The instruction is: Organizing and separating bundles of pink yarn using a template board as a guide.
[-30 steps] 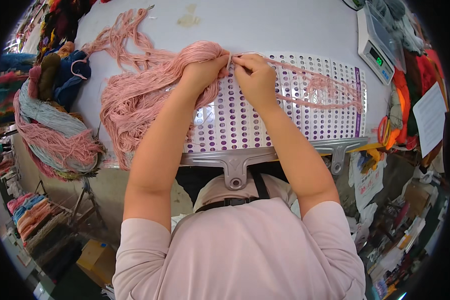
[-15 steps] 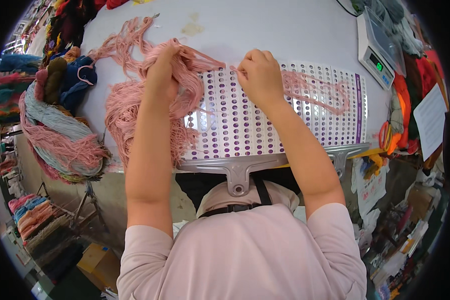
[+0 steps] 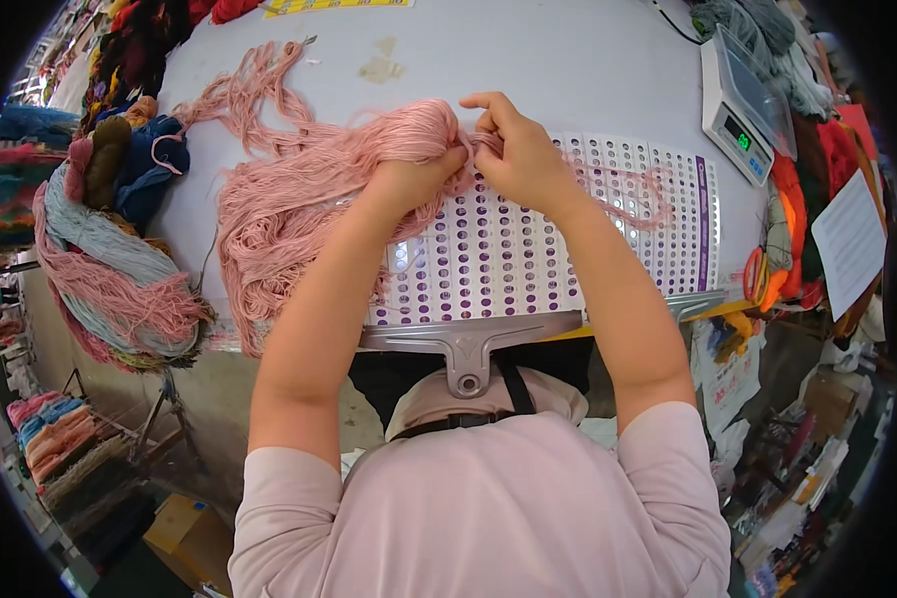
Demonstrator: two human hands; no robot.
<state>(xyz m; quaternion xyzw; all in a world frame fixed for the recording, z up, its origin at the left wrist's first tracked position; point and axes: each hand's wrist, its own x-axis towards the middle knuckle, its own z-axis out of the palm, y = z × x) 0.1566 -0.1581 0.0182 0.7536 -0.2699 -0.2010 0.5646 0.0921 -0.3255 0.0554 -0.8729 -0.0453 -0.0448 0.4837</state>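
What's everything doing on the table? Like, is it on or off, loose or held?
Bare left hand: closed on yarn
Big pink yarn hank: part gathered in that hand, rest spread loose
Bare right hand: forefinger stretched out, grip unclear
White boxy digital scale: on, lit green
White sheet with round purple dots: flat, partly covered
Pale-blue-and-pink yarn bundle: looped, not held

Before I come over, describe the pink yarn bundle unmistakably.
On the pale table, look to the left end of the purple-dotted sheet. The thick pink yarn bundle lies there, its upper right end in the left hand. Unlike the grey-and-pink hank at the table's left edge, it is pink throughout.
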